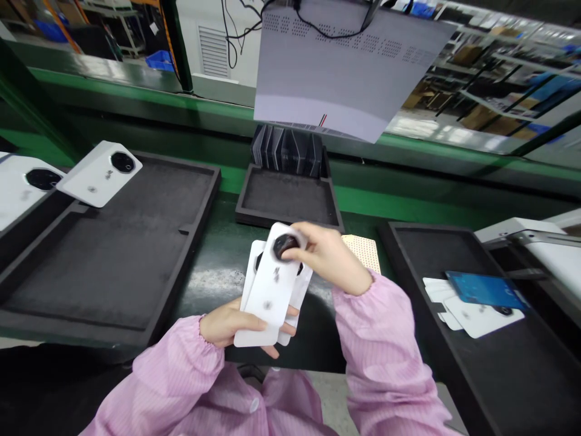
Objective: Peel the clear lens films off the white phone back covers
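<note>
My left hand [231, 324] grips the lower end of a small stack of white phone back covers [267, 290], held fanned over the green bench. The top cover carries a round black camera ring [285, 245] near its upper end. My right hand [329, 254] is closed on that upper end, with the thumb and fingers pinched around the black ring. Both arms wear pink striped sleeves.
A large black foam tray [113, 272] lies at left with a white cover [100, 172] on its far corner. A smaller black tray [285, 200] holding upright dark parts [288, 151] stands ahead. At right, another black tray [499, 363] holds white covers [476, 315] and a blue card [485, 289].
</note>
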### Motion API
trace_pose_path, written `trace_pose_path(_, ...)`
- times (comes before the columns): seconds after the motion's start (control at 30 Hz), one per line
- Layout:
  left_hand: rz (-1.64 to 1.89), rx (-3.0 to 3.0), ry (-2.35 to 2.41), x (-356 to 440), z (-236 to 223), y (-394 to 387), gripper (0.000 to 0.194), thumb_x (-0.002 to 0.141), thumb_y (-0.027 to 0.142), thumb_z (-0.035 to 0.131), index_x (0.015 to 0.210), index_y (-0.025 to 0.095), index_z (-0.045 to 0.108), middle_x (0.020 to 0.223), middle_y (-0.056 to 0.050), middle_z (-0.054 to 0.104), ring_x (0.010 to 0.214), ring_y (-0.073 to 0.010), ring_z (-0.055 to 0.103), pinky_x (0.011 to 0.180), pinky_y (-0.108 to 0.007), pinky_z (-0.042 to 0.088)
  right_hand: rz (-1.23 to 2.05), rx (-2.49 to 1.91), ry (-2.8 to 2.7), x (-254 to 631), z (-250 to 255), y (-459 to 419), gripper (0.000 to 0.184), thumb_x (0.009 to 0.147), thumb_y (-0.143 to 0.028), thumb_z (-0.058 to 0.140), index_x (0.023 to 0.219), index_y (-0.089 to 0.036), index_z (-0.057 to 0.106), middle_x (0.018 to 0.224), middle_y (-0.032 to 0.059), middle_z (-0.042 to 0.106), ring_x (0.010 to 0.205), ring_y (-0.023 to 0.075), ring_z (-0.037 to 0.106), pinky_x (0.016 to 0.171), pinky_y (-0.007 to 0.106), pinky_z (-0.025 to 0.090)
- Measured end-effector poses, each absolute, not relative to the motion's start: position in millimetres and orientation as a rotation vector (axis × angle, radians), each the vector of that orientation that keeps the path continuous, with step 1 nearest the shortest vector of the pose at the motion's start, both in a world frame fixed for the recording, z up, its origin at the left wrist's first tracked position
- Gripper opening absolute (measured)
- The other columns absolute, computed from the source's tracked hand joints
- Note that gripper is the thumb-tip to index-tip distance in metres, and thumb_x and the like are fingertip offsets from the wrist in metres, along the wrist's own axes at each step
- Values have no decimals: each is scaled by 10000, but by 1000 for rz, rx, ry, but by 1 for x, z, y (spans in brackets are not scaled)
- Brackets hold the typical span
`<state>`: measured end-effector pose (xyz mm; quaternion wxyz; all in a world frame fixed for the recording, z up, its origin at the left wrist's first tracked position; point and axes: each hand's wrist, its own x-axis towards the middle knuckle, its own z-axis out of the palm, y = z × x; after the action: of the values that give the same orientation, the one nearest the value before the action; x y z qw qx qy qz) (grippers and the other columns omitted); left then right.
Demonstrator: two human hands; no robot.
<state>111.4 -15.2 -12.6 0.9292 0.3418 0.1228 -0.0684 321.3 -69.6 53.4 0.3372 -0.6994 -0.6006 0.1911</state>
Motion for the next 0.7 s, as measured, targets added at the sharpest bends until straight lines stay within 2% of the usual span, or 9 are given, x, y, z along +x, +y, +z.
trace_pose_path(0.1,-131,691,186,111,-12,-15,420,722,70,511,1130,114,595,1265,-181,531,1125,-374,514,675,-393,556,361,-1776,-1197,356,63,-85,242,759,-295,639,962,-182,571,833,22,623,626,147,602,536,275,522)
trace_pose_path(0.2,-118,691,95,109,-10,-14,399,730,80,493,1111,103,609,1263,-180,526,1117,-371,517,695,-412,552,250,-1661,-916,385,66,-103,211,753,-309,646,916,-201,565,802,19,607,602,142,596,487,259,526)
trace_pose_path(0.33,-128,671,55,107,-9,-13,419,722,100,490,1127,88,597,1222,-194,544,1116,-372,511,691,-423,549,464,-1774,-1067,376,41,-104,205,756,-312,633,900,-185,563,735,18,601,522,134,567,423,252,503)
trace_pose_path(0.4,-126,661,64,107,-8,-13,412,718,105,487,1112,81,604,1191,-194,561,1100,-370,522,683,-420,550,540,-1896,-1255,355,20,-95,192,769,-291,612,911,-169,569,756,28,608,553,145,573,481,285,519)
trace_pose_path(0.43,-119,655,74,106,-8,-13,407,717,107,485,1104,81,608,1176,-191,570,1087,-367,532,681,-417,551,499,-1955,-1350,344,10,-91,178,764,-268,616,905,-164,583,789,40,610,627,164,588,566,321,534)
trace_pose_path(0.57,-102,648,97,106,-8,-14,405,707,110,494,1093,82,613,1118,-181,608,1059,-359,552,679,-418,548,171,-2044,-1506,313,-8,-80,224,722,-181,648,941,-144,621,948,110,562,913,265,550,811,469,474)
trace_pose_path(0.63,-126,669,110,106,-11,-15,408,716,114,494,1106,77,607,1086,-182,627,1048,-349,562,689,-415,546,77,-1957,-1452,307,3,-81,257,747,-176,624,1003,-159,606,1026,122,533,989,273,514,821,467,465)
trace_pose_path(0.7,-129,694,139,107,-13,-16,397,726,115,499,1106,79,610,1076,-179,636,1033,-332,576,694,-394,546,124,-1820,-1410,302,22,-83,213,790,-180,584,1002,-189,599,1016,96,539,961,236,526,770,408,486)
